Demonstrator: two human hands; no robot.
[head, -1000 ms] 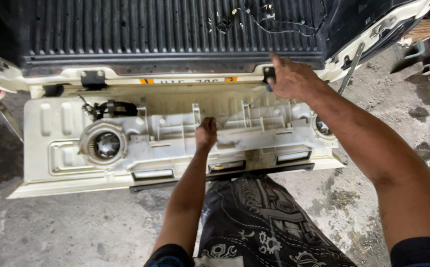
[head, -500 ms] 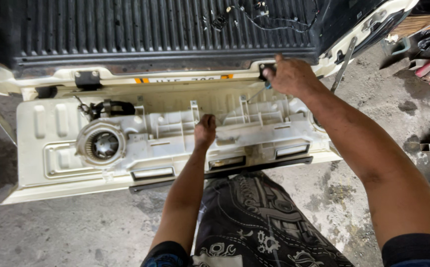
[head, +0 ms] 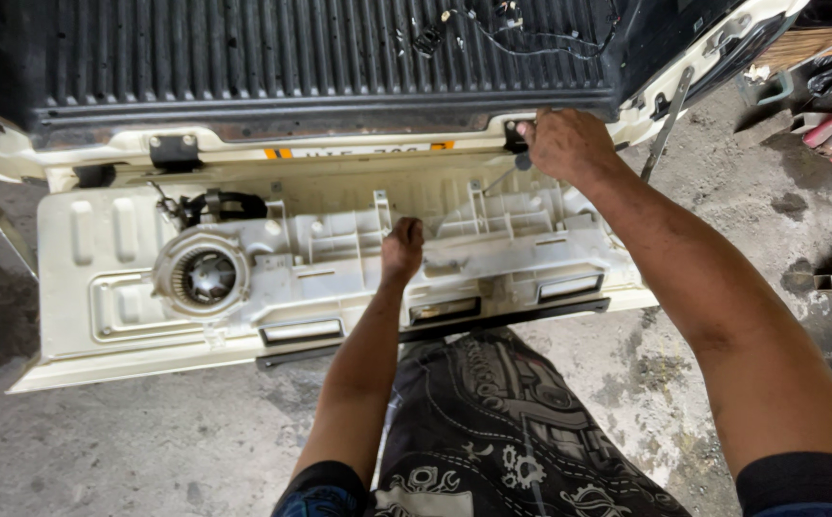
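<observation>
Shorts (head: 492, 431) nearest, concrete floor (head: 148, 440) open either side. Left hand (head: 402, 247) clenched on cream housing (head: 358, 254) lying on lowered tailgate (head: 81, 287), blower (head: 201, 276) leftward. Right hand (head: 569, 144) grips small tool (head: 507, 174) at tailgate's far edge; ribbed bed (head: 291, 57) beyond.

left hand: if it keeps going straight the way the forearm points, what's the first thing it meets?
The left hand points up-frame, already resting on the white plastic housing. Straight on, it would likely meet the upright tab on that housing, then the tailgate hinge edge. Depth is unclear.
</observation>
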